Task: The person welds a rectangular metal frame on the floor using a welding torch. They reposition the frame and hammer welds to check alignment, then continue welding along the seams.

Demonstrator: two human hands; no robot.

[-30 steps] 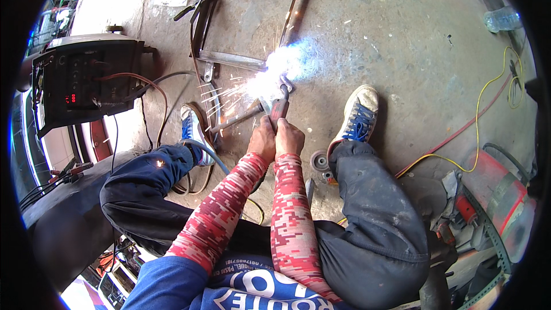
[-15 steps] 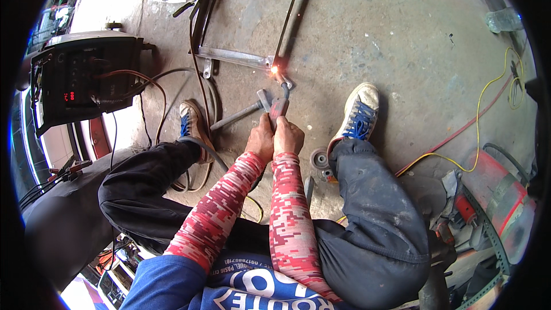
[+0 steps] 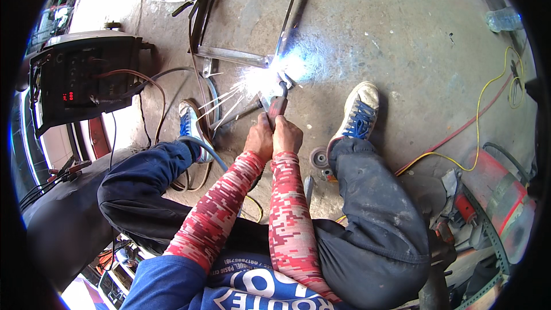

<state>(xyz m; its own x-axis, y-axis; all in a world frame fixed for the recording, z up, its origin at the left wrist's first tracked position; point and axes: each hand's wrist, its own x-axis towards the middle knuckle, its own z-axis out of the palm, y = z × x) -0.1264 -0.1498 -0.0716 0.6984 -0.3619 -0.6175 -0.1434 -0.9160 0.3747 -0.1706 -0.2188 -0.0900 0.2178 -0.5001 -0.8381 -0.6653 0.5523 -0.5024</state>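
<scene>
Both my hands are closed round the handle of a welding torch (image 3: 278,107), side by side, the left hand (image 3: 259,140) and the right hand (image 3: 287,138). The torch's bent neck points away from me to the near right corner of a rectangular metal frame (image 3: 236,55) lying on the floor. A bright blue-white arc burns at that corner, throwing sparks to the left; its glare hides the nozzle tip and the joint. Left of the torch lies a hammer (image 3: 241,113), its head mostly lost in the glare. A black clamp (image 3: 197,3) grips the frame's far left side.
A welding machine (image 3: 86,77) with cables stands at the left. An angle grinder (image 3: 319,158) lies by my right shoe (image 3: 359,112). A yellow cord (image 3: 477,138), a red hose (image 3: 453,136), a plastic bottle (image 3: 504,20) and a red tool (image 3: 465,209) are on the right.
The small orange glow at the frame's corner has become a bright blue-white arc with sparks flying left. My hands and the torch have hardly moved.
</scene>
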